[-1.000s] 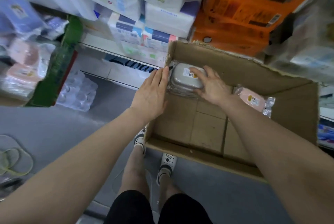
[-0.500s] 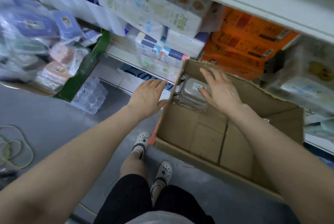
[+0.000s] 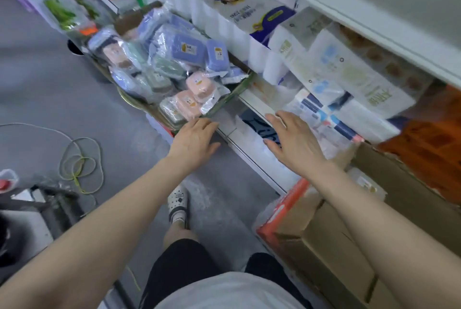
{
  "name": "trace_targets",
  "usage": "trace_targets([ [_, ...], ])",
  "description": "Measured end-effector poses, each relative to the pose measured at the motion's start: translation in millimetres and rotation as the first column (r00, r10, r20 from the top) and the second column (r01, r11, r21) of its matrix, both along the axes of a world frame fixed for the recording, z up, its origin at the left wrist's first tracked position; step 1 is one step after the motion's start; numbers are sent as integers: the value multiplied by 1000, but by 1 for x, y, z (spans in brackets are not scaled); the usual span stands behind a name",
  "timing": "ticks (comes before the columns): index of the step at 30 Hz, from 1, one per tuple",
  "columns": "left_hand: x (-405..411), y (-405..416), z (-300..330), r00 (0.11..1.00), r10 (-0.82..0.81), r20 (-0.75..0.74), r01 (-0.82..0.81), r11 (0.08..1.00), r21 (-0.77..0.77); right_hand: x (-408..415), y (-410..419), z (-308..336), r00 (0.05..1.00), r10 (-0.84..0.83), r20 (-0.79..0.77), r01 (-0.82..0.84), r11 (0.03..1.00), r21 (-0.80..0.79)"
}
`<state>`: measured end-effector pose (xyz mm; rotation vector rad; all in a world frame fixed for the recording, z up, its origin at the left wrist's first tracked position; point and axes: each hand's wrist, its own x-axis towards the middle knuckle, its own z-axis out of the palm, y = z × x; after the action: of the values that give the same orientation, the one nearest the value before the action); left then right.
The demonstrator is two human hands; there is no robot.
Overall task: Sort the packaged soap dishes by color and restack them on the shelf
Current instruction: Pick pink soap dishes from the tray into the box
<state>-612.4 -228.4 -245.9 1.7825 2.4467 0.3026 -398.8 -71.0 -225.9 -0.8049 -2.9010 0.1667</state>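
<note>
Packaged soap dishes [image 3: 172,71] piled just beyond left hand [image 3: 193,137] fingers, right hand [image 3: 290,141] empty

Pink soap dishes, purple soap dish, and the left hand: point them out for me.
pink soap dishes [image 3: 193,95], head view, top of the upper package.
purple soap dish [image 3: 188,49], head view, its lid.
left hand [image 3: 195,137], head view, back of the hand.

Both arms reached forward; the left hand [image 3: 197,137] and right hand [image 3: 290,140] were empty, fingers straight.
</note>
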Motion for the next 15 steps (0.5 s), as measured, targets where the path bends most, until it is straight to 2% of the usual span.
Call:
trace_targets([
  [3, -55, -12, -10, 999, 35, 20, -35, 999, -35, -67, -2, -21, 1000, 27, 16, -26, 999, -36],
  [7, -136, -16, -24, 997, 41, 62, -35, 994, -107, -155, -2, -49, 996, -8, 93, 22, 987, -157],
  [10, -188, -10, -34, 997, -10, 77, 24, 983, -183, -215, 5, -64, 988, -36, 147, 64, 980, -190],
  [15, -255, 13, -56, 988, -134, 82, 149, 965, -215, -302, 35, -91, 975, -149, 165, 174, 974, -147],
])
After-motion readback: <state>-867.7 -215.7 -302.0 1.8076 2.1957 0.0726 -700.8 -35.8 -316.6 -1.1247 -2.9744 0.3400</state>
